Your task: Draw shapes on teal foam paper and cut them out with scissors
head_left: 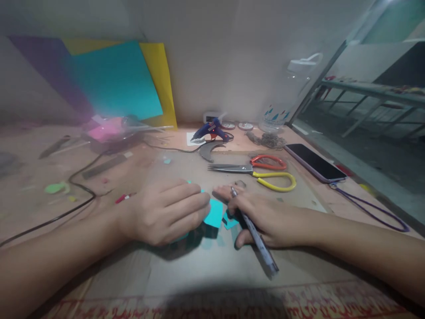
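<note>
My left hand (174, 212) is closed, fingers together, over a piece of turquoise paper (213, 213) that sticks out past its fingertips. The thumb is hidden behind the fingers. In my right hand (265, 217) a slim, dark-and-light pen (257, 239) lies slanted between the fingers, its lower end toward me. Beside those fingers a smaller turquoise paper scrap (230, 220) rests on the board, partly covered by the hand. Just beyond the right hand lie scissors (232, 168) with one red and one yellow handle, blades pointing left.
A blue glue gun (212, 129) stands at the back, its black cord (83, 188) running left. At right are a phone (317, 163) with a strap and a clear bottle (282, 97). Coloured sheets (116, 82) lean on the wall behind a pink-filled plastic bag (106, 129).
</note>
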Demonstrator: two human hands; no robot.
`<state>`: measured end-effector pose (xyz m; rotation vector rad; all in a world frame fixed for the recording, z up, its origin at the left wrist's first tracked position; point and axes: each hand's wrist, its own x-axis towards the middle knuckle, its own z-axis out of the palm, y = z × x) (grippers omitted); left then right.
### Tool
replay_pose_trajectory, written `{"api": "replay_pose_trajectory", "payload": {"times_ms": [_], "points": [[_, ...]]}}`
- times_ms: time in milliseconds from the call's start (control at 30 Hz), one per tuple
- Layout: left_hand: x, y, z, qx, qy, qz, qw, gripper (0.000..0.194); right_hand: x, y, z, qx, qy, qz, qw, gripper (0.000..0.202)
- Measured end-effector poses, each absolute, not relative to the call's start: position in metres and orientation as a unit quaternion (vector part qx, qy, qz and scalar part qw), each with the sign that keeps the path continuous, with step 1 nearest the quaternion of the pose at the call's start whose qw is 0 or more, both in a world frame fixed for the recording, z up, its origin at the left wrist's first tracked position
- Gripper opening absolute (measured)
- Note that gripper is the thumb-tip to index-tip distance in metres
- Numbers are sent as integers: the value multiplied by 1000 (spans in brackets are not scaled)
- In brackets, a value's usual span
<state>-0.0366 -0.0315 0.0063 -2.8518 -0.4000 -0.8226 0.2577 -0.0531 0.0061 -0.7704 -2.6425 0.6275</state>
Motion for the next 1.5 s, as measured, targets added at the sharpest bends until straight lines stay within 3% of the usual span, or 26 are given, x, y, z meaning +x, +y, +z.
{"api": "replay_pose_trajectory", "payload": {"times_ms": [133,233,300,433,533,600,733,1167,1500], "points": [[-40,-11,2,-954,-109,-272,61,35,256,-52,9,-202,-880,399,157,26],[-38,-4,3,-948,-87,-296,82,32,260,-54,9,-215,-806,518,192,37],[-36,-4,4,-942,-63,-315,98,29,264,-53,8,-258,-785,525,203,43],[-28,-9,7,-946,-130,-296,12,23,273,-47,7,-341,-810,392,271,46],[-19,-11,9,-909,-271,-294,-118,23,274,-45,10,-338,-814,351,315,33],[-13,-9,8,-879,-337,-283,-186,27,270,-46,12,-312,-849,339,258,26],[-5,3,0,-864,-373,-208,-266,33,260,-49,14,-292,-925,217,114,35],[-1,9,-5,-865,-384,-183,-266,37,250,-42,16,-218,-970,63,93,22],[2,9,-4,-860,-390,-182,-272,35,235,-28,9,-191,-977,-1,97,27]]}}
